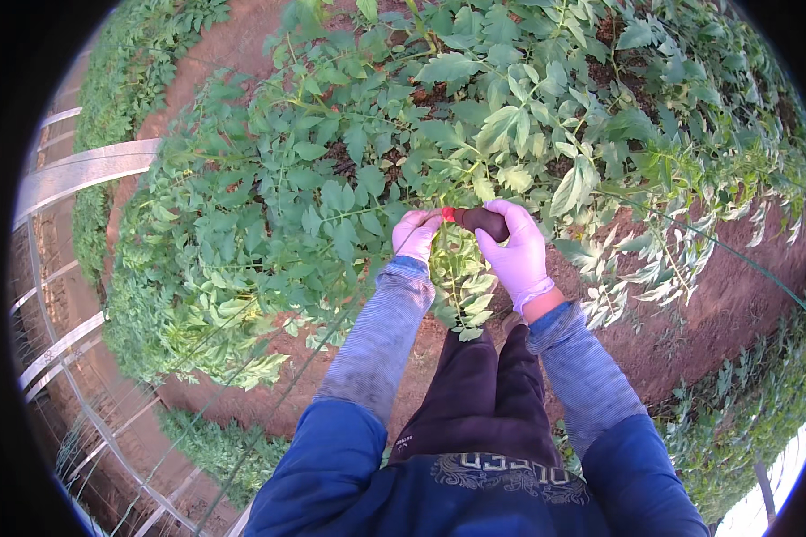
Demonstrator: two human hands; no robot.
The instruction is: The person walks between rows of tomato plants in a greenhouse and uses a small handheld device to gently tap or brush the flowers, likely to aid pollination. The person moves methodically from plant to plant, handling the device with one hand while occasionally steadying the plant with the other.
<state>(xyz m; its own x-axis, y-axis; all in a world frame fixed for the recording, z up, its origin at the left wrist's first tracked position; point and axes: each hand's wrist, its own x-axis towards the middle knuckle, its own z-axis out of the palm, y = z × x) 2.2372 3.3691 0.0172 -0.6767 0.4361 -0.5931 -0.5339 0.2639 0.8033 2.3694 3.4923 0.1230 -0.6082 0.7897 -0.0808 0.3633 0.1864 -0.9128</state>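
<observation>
My right hand [516,252], in a thin pinkish glove, is closed around a small dark brown bottle-like container [485,223] with a red tip [449,214]. The container lies sideways, its tip pointing left. My left hand [415,233], gloved likewise, has its fingers bunched right beside the tip, among the tomato-like plants [349,174]. Whether those fingers pinch a stem or part of the tip cannot be told. A leafy shoot [467,295] hangs between my forearms.
Green strings [732,250] slope down at the right, and more cross at the lower left. Bare reddish soil [719,315] borders the row. Pale curved frame bars [94,168] stand at the left. Another plant row [208,443] grows at the lower left.
</observation>
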